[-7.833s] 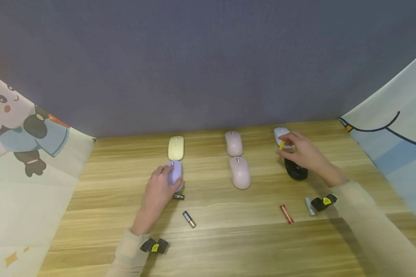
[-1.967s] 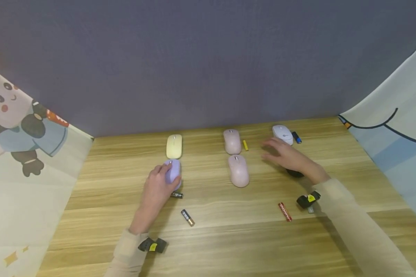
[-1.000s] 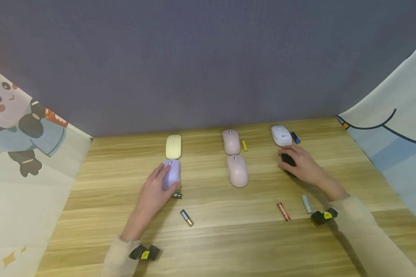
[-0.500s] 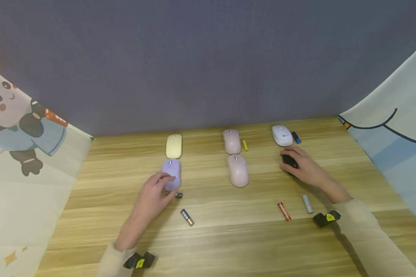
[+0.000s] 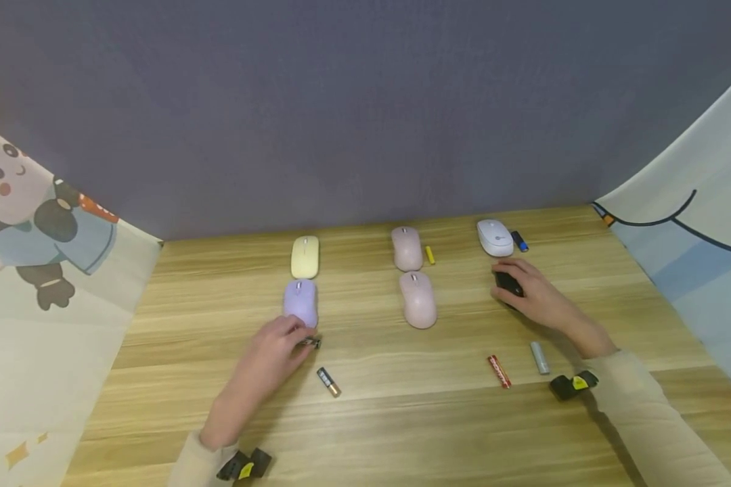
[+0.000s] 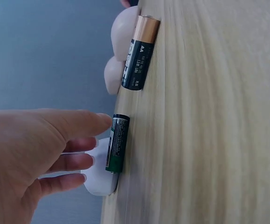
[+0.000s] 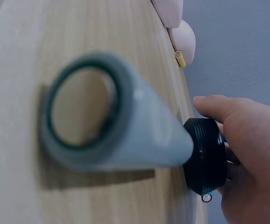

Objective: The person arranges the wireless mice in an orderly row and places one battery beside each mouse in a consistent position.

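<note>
My left hand [image 5: 268, 355] is at a dark green battery [image 6: 118, 143], just below the purple mouse [image 5: 300, 302]. In the left wrist view the thumb tip is by the battery's end, while the other fingers lie behind it, not visibly closed on it. A black-and-copper AA battery [image 5: 328, 382] lies nearby. On the right, my right hand [image 5: 539, 297] holds a black mouse [image 5: 508, 283], fingers and thumb around its sides. Below that hand are a red battery [image 5: 499, 371] and a grey battery [image 5: 539, 358], which looms large in the right wrist view.
A yellow mouse [image 5: 305, 257] sits behind the purple one. Two pink mice [image 5: 418, 299] stand mid-table, with a yellow battery [image 5: 430, 255] beside the rear one. A white mouse [image 5: 495, 237] and a black-and-blue battery [image 5: 520, 241] are at the back right. A grey partition [image 5: 365, 115] rises behind.
The yellow battery, earlier in my right hand, now lies beside the rear pink mouse. My right hand has moved onto the black mouse. My left hand has left the purple mouse for the green battery.
</note>
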`<state>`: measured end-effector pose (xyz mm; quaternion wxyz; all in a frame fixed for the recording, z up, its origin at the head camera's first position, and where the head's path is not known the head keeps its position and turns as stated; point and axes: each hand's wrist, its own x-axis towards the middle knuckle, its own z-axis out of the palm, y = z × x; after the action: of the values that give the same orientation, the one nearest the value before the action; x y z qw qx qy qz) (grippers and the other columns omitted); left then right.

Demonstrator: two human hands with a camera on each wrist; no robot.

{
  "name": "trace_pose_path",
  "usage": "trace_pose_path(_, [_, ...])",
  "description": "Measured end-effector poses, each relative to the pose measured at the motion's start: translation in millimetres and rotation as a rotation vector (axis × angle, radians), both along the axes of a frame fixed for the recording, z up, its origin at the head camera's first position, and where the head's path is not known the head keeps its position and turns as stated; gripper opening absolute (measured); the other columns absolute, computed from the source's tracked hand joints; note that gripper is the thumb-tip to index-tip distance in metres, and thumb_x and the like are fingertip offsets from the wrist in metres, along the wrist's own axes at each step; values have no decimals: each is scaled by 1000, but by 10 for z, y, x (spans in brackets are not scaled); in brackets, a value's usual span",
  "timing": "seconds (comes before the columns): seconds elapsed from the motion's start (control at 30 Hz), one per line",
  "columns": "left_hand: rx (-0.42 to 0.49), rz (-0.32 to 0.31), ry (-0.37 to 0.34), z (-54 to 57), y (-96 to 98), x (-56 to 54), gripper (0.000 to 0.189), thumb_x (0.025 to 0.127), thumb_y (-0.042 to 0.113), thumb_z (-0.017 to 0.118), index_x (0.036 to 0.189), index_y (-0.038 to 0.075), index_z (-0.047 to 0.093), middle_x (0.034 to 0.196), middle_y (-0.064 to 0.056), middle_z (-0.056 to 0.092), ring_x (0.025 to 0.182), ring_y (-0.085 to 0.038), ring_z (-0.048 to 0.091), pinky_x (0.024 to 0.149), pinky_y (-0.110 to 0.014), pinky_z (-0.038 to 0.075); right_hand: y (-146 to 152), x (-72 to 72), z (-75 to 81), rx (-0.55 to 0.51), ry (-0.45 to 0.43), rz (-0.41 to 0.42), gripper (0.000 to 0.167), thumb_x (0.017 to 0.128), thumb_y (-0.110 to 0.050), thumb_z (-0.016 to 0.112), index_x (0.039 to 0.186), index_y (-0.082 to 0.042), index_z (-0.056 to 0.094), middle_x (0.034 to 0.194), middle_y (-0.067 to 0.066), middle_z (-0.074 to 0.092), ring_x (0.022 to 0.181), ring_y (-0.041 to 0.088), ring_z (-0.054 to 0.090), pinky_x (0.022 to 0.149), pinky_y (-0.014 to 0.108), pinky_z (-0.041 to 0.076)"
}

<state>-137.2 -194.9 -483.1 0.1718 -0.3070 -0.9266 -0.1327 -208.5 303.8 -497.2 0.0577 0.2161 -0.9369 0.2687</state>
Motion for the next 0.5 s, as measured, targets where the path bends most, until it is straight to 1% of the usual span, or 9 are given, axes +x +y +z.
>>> trace_pose_path(0.17, [-20,-20,13,-33,2,9,25,76,10,91,98,10,80,97,-3,75,88,-19,69,78,-34,62,1,-7,-7,6,-5,-3,52,98,-19,72,141,3,53,149,29,43,134,52,42,99,70,44])
trace_pose_path(0.37, [1,6,-10,-51,18,23,24,76,8,90,98,8,80,96,-3,75,87,-20,70,77,-36,62,7,-12,-9,9,-24,-7,52,99,-22,71,142,2,53,150,28,42,134,51,42,98,70,45])
trace_pose_path(0.5, [0,12,-19,-61,21,25,24,77,6,89,99,7,79,96,-5,75,87,-21,70,77,-36,63,10,-6,0,8,-36,-12,52,100,-22,70,143,2,52,151,28,41,135,51,41,100,69,44])
